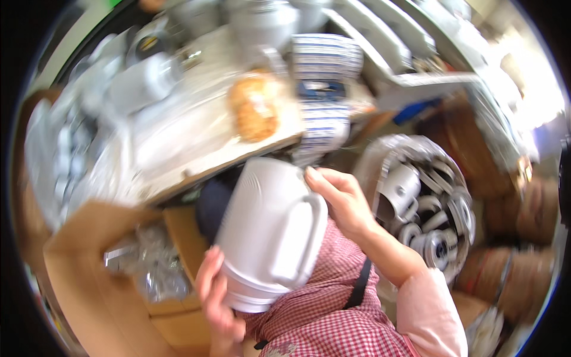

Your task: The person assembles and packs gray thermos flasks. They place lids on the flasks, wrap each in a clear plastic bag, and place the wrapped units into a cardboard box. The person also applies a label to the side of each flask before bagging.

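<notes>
A light grey plastic jug (267, 232) with a looped side handle is tilted in front of my body. At its upper right edge, near the top of the handle, my right hand (342, 199) pinches it between thumb and fingers. My left hand (220, 297) holds the lower left side, by the ringed end, with its fingers curled against the wall. The jug's far side and whatever is inside it are hidden. Motion blurs the picture somewhat.
Left stands an open cardboard box (89, 268) with clear plastic bags (157, 262). A lined basket (380, 157) of jug parts is right. On the worktable (178, 128) are an orange bagged item (254, 106), striped label rolls (327, 56) and a white jug (146, 80).
</notes>
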A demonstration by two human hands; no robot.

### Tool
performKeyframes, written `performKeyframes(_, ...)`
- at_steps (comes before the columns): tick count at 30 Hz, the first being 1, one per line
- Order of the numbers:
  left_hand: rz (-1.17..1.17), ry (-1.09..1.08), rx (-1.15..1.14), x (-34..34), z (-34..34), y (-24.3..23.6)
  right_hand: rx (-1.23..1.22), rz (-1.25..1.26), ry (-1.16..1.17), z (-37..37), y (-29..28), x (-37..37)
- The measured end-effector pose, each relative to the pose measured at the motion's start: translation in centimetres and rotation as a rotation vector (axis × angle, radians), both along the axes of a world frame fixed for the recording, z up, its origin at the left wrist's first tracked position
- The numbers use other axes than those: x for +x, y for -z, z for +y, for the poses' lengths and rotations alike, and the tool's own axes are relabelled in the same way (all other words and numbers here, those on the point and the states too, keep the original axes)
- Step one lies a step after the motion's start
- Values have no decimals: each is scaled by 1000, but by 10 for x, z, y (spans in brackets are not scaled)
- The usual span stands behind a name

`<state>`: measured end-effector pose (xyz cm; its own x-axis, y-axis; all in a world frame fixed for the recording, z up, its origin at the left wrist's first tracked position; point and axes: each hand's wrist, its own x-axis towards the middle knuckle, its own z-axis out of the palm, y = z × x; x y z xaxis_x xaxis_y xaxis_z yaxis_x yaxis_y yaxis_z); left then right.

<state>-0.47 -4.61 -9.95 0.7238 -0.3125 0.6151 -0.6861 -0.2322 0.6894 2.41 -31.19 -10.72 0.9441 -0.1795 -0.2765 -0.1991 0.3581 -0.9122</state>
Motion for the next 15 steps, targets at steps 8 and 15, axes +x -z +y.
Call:
performKeyframes(8,238,-284,85,-7,17,-32,-617,32,-185,-86,43,-104)
performKeyframes(15,608,-32,113,37,11,-8,-2041,708,110,-351,157,-197)
